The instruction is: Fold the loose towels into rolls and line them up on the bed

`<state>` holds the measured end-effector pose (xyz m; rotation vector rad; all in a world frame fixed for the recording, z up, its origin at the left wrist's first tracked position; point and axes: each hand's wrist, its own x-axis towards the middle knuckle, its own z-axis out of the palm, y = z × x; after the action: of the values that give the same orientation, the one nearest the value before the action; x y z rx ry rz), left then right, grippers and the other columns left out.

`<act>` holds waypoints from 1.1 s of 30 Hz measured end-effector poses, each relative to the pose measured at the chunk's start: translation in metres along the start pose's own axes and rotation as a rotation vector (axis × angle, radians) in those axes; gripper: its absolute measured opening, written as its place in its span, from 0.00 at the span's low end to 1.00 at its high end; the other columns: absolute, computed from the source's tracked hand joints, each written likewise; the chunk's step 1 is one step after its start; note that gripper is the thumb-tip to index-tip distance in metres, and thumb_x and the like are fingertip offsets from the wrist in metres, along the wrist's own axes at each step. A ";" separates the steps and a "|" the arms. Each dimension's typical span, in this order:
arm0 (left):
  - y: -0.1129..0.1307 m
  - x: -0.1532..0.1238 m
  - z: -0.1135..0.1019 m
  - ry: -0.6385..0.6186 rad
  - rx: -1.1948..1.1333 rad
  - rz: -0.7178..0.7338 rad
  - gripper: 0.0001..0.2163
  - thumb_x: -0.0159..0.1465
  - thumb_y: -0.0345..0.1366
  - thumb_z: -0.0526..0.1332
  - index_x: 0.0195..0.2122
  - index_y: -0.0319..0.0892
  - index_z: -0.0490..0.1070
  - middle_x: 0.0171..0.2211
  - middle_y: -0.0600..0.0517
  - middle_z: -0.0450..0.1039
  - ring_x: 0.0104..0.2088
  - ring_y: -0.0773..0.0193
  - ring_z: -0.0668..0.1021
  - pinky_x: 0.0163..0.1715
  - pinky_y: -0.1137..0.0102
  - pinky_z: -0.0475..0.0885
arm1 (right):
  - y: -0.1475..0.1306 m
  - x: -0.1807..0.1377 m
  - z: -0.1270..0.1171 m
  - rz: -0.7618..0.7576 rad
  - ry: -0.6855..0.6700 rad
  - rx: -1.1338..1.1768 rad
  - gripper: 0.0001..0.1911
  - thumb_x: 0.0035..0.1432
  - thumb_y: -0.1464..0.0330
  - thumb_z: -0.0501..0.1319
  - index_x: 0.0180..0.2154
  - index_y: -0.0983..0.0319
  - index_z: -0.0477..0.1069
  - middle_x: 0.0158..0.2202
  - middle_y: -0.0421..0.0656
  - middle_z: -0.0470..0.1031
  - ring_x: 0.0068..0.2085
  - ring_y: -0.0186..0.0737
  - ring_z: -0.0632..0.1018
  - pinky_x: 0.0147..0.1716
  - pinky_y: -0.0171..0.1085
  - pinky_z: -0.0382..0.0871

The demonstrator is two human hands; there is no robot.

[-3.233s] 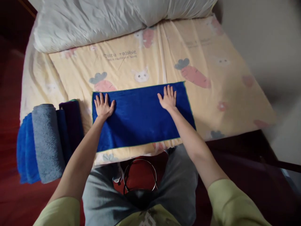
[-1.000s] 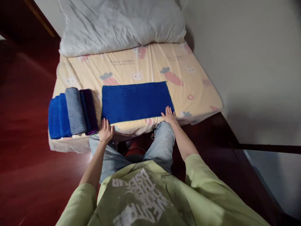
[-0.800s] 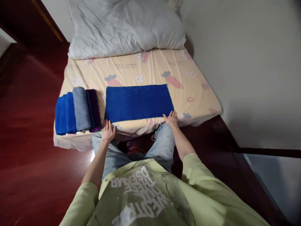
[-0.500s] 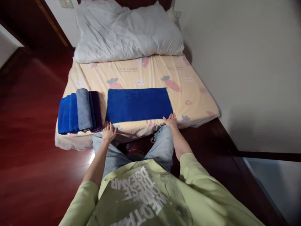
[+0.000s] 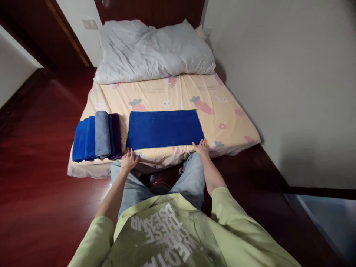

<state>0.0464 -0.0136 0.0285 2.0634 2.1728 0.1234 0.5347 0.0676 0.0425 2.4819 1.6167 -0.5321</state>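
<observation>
A blue towel [image 5: 165, 129] with a thin green edge lies flat and spread on the bed. My left hand [image 5: 129, 159] rests at its near left corner, fingers stretched out. At the near right corner my right hand [image 5: 201, 147] lies with its fingers spread, touching the towel's edge. Neither hand grips anything. To the left, beside my left hand, is a pile of folded blue towels [image 5: 83, 139] with a purple towel [image 5: 117, 133]. A grey rolled towel [image 5: 102, 133] lies on top of the pile.
The bed [image 5: 236, 122] has a yellow sheet with carrots and rabbits. A large pale quilt or pillow [image 5: 155, 52] lies against the headboard [image 5: 150, 11]. A wall [image 5: 278, 74] stands close on the right, and dark red floor [image 5: 41, 148] stretches to the left.
The view has tilted up a little, so the bed sits lower and more headboard shows. Both hands stay at the towel's near corners; the towel looks unmoved.
</observation>
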 end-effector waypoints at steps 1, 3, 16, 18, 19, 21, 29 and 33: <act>-0.001 0.000 0.000 -0.006 0.010 0.003 0.37 0.69 0.48 0.53 0.71 0.22 0.57 0.72 0.24 0.52 0.74 0.36 0.59 0.67 0.49 0.64 | 0.001 0.000 0.001 -0.005 0.005 0.003 0.49 0.72 0.46 0.42 0.76 0.78 0.37 0.79 0.58 0.33 0.79 0.53 0.40 0.76 0.50 0.37; -0.001 -0.001 0.001 -0.009 0.027 0.008 0.37 0.70 0.49 0.54 0.71 0.23 0.57 0.72 0.24 0.53 0.74 0.37 0.59 0.67 0.50 0.64 | 0.003 0.002 0.002 -0.014 0.011 0.011 0.49 0.72 0.47 0.43 0.76 0.78 0.38 0.79 0.59 0.34 0.79 0.53 0.41 0.76 0.51 0.38; 0.000 0.000 -0.002 -0.018 0.056 0.005 0.37 0.70 0.48 0.55 0.71 0.23 0.57 0.73 0.24 0.52 0.72 0.34 0.61 0.65 0.49 0.66 | 0.001 0.009 0.004 0.002 0.012 0.035 0.49 0.72 0.47 0.44 0.76 0.78 0.37 0.79 0.59 0.33 0.79 0.54 0.40 0.75 0.54 0.38; 0.000 0.000 -0.002 -0.007 0.052 0.013 0.37 0.69 0.48 0.56 0.71 0.23 0.58 0.72 0.24 0.53 0.72 0.34 0.61 0.65 0.48 0.66 | 0.001 0.007 0.004 0.001 0.024 0.031 0.48 0.73 0.48 0.43 0.76 0.78 0.37 0.79 0.59 0.33 0.79 0.54 0.40 0.75 0.54 0.38; 0.000 0.000 -0.002 -0.004 0.054 0.017 0.37 0.69 0.48 0.56 0.71 0.23 0.58 0.72 0.23 0.53 0.72 0.33 0.61 0.65 0.48 0.67 | 0.001 0.006 0.004 -0.001 0.032 0.029 0.47 0.73 0.48 0.43 0.76 0.78 0.37 0.79 0.59 0.34 0.79 0.54 0.41 0.75 0.53 0.39; -0.001 0.001 0.000 -0.001 0.064 0.026 0.37 0.69 0.47 0.56 0.71 0.21 0.57 0.71 0.22 0.54 0.72 0.33 0.61 0.65 0.48 0.66 | 0.002 0.002 0.003 -0.009 0.046 0.020 0.47 0.73 0.48 0.43 0.75 0.78 0.38 0.78 0.60 0.35 0.79 0.54 0.42 0.75 0.53 0.39; -0.002 0.000 0.008 0.014 0.084 0.017 0.39 0.68 0.48 0.55 0.72 0.21 0.56 0.72 0.23 0.53 0.74 0.34 0.58 0.67 0.50 0.64 | 0.010 -0.007 0.000 -0.029 0.039 -0.013 0.47 0.73 0.48 0.41 0.75 0.78 0.39 0.78 0.59 0.36 0.79 0.51 0.42 0.75 0.52 0.39; -0.002 0.000 0.008 0.004 0.073 0.015 0.39 0.68 0.49 0.55 0.72 0.20 0.55 0.73 0.23 0.51 0.74 0.35 0.57 0.68 0.50 0.61 | 0.009 -0.006 0.001 -0.020 0.047 0.004 0.46 0.73 0.49 0.42 0.75 0.79 0.40 0.78 0.60 0.36 0.79 0.52 0.43 0.75 0.53 0.41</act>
<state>0.0453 -0.0137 0.0200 2.1198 2.1966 0.0505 0.5402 0.0585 0.0435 2.5021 1.6600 -0.4843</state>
